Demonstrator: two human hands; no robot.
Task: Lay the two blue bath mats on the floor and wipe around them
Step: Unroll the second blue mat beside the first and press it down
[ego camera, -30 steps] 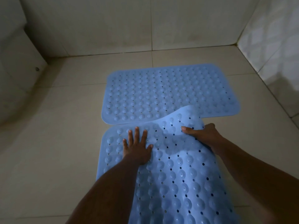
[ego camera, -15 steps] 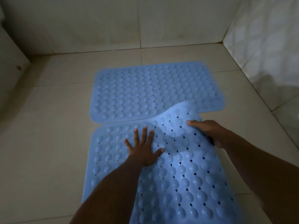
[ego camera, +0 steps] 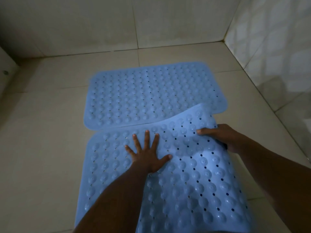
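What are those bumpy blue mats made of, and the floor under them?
Near mat: probably soft rubber or PVC, faintly glossy; its corner curls smoothly where the right hand grips it. Far mat: the same moulded bumps and holes, likely the same. Floor: seemingly glazed ceramic tile, pale, with grout lines.

Legible markings: none found.
We read no text, label, brand, number or sign on the far blue mat [ego camera: 151, 93], nor on the near blue mat [ego camera: 193, 182]; both show only moulded bumps and punched holes; the floor tiles [ego camera: 42, 132] and the wall tiles [ego camera: 101, 22] carry plain surfaces and grout lines; the light is dim, and any fine embossing would be too small for us to tell.
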